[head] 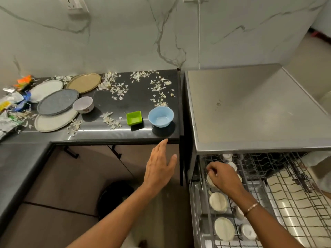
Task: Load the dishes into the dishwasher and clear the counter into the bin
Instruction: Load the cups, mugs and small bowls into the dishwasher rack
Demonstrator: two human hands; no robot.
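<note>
My left hand (160, 165) is open, fingers apart, just below the counter's front edge near a light blue bowl (160, 116) and a small green square dish (134, 118). My right hand (221, 174) reaches into the pulled-out dishwasher rack (290, 199) with its fingers closed on a cream dish (210, 181) at the rack's left side. More cream dishes (217, 201) stand on edge in the rack. On the dark counter (100, 133) lie several plates (57, 102) and a white patterned bowl (83, 104).
Garlic-like peels (114, 86) are scattered over the counter. Crumpled wrappers (14, 102) pile at the far left. A black bin (115, 199) stands on the floor below. The dishwasher's steel top (250, 108) is at right, a marble wall behind.
</note>
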